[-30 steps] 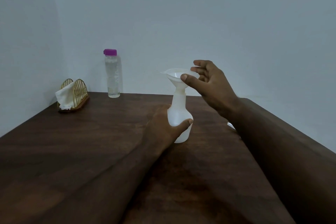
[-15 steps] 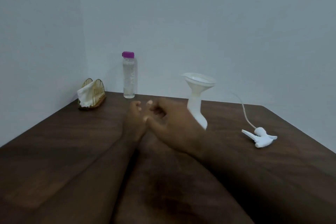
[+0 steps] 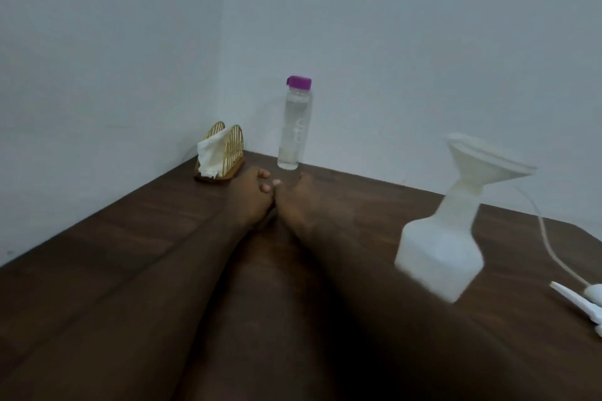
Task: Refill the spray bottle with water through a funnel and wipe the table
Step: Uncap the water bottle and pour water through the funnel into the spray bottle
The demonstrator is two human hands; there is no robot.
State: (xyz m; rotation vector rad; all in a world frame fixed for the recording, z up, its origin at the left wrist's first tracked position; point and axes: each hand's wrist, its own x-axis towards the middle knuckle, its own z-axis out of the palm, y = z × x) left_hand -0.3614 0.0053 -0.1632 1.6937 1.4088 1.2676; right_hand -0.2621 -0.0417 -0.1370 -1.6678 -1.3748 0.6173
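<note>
Reaching for the water bottle looks like the step in hand, so here's my take. Both hands hover just in front of the water bottle, side by side. The left hand and right hand are loosely curled and holding nothing.

The spray bottle stands well to the right of the water bottle and nearer the person, with the funnel sitting in its neck. The spray head lies on the table, further right again.

That water bottle is tall and skinny, so I'd grip it low around the body with one hand and twist off the purple cap with the other. Then pour slowly, steadying the spray bottle, since the funnel probably makes it top-heavy. The napkin holder just left of the water bottle should cover the wiping.
</note>
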